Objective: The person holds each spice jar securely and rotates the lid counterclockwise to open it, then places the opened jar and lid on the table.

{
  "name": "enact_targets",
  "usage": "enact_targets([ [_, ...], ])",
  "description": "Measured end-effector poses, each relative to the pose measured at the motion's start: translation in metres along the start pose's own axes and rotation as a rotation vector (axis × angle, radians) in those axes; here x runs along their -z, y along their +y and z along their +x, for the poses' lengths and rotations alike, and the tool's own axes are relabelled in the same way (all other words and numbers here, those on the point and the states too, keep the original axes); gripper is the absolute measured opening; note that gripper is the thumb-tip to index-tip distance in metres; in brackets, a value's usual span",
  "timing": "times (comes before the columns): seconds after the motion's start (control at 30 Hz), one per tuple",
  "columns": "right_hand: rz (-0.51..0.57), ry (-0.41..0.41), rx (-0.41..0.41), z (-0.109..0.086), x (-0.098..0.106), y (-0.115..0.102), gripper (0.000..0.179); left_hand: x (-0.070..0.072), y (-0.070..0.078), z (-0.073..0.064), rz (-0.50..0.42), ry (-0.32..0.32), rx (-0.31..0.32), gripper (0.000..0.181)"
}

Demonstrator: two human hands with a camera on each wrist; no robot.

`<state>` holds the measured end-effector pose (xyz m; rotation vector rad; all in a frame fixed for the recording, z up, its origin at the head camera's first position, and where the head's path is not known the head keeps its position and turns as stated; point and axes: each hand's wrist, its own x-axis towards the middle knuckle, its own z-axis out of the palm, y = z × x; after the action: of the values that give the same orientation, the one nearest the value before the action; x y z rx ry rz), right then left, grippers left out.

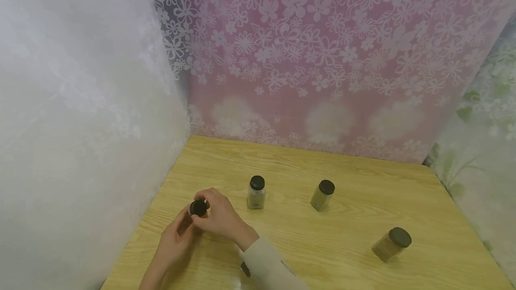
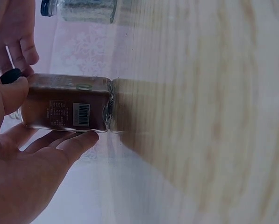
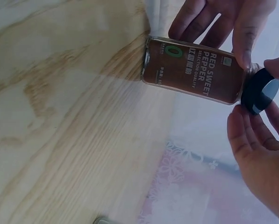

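A clear jar of red-brown spice [image 1: 186, 223] labelled red sweet pepper [image 3: 195, 70] stands near the table's left edge. My left hand [image 1: 177, 232] grips its body, thumb [image 2: 13, 93] on one side and fingers [image 2: 64, 142] on the other. My right hand [image 1: 206, 213] pinches the jar's black cap [image 1: 198, 207] between thumb and fingertips [image 3: 258, 91]. The cap sits at the jar's neck, slightly tilted; whether it is screwed on cannot be told.
Three more black-capped spice jars stand on the wooden table [image 1: 346, 258]: a pale one [image 1: 256, 192] close to my right hand, an olive one [image 1: 322, 195] at mid table and a tan one [image 1: 392, 244] at the right. Curtained walls close off the left, back and right.
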<state>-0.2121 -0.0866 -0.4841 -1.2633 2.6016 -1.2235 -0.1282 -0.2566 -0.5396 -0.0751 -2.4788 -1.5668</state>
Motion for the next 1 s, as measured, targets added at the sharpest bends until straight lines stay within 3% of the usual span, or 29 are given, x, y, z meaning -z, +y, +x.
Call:
enact_targets([
  [0.13,0.041,0.008,-0.007,-0.005,0.002,0.003,0.047,-0.001,0.0,0.0,0.023,0.0,0.021,0.057],
  [0.3,0.096,0.043,-0.013,-0.013,0.006,0.008,0.041,-0.001,0.003,0.001,0.025,-0.024,0.046,0.059],
  [0.53,0.147,0.038,-0.11,-0.029,0.009,0.016,0.041,0.0,0.005,0.001,0.023,-0.038,0.097,0.063],
  [0.73,0.179,-0.021,-0.215,-0.048,0.009,0.019,0.038,0.0,0.006,-0.001,0.047,-0.039,0.1,0.063],
  [1.0,0.096,-0.117,-0.264,-0.067,0.008,0.024,0.036,0.001,0.006,-0.001,0.031,-0.038,0.084,0.063],
])
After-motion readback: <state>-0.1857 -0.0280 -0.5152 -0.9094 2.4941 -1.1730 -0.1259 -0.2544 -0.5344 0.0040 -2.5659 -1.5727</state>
